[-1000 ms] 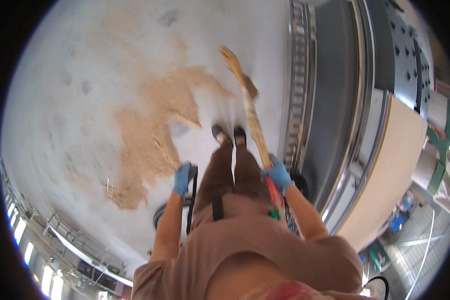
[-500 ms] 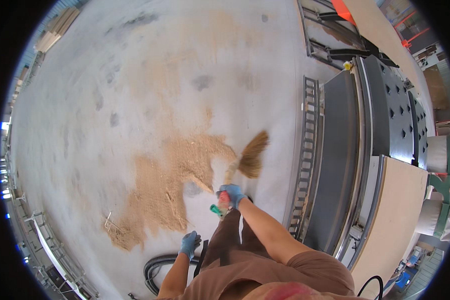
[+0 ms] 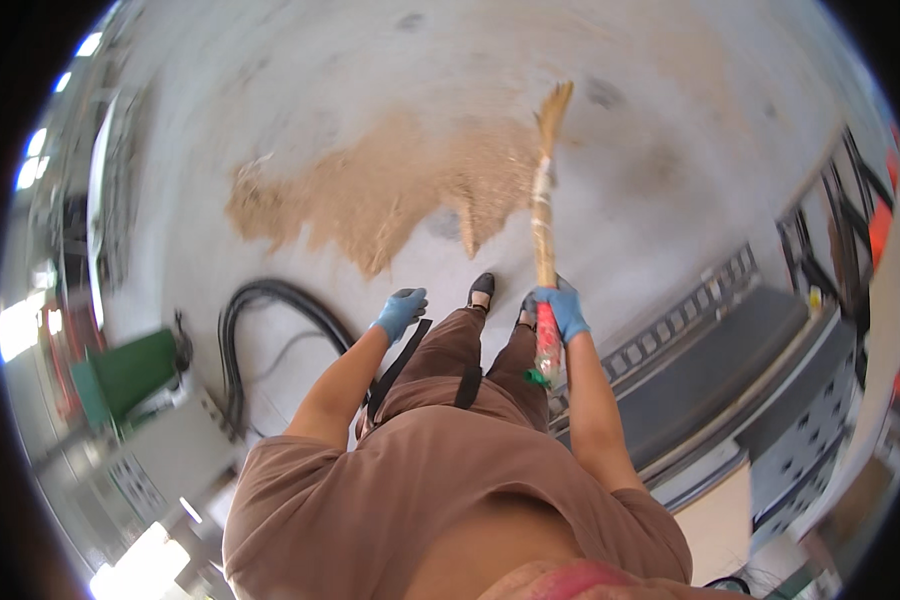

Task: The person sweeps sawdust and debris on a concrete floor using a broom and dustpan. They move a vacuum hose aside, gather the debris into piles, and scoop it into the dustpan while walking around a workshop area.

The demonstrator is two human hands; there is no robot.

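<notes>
My right hand [image 3: 562,308], in a blue glove, is closed round the handle of a straw broom [image 3: 543,235]. A red band wraps the handle by my grip, and a bit of green shows at its near end. The broom's bristles [image 3: 553,108] point away from me, seen narrow, at the right edge of a spread of sawdust [image 3: 370,190] on the floor. Whether they touch the floor I cannot tell. My left hand [image 3: 402,310], also gloved, hangs beside my left leg with nothing in it, its fingers loosely bent and partly stretched out.
A thick black hose [image 3: 232,330] curves over the floor at my left, by a green and grey machine [image 3: 130,375]. Along my right runs a long machine bed [image 3: 685,360] with a slotted rail [image 3: 682,317]. A dark metal frame [image 3: 835,225] stands farther right.
The view has turned to the right. The broom has swung from fanned-out bristles beside the sawdust to pointing straight away from me, still in my right hand. My left hand stays without anything.
</notes>
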